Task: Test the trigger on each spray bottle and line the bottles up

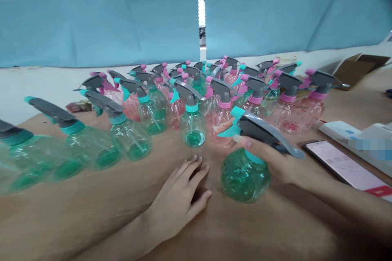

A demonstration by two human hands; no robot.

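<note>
Right hand (pixel 275 159) closed around the neck of a green spray bottle (pixel 245 173), near centre of the wooden table (pixel 92 208); grey trigger head (pixel 263 130) pointing left. Left hand (pixel 180 195) flat, fingers loosely spread, empty, just left of the bottle.

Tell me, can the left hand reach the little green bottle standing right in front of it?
Probably yes. The left hand lies flat on the table, fingers pointing toward that green bottle, and only bare tabletop lies between them. The right hand holds another green spray bottle off to the side.
</note>
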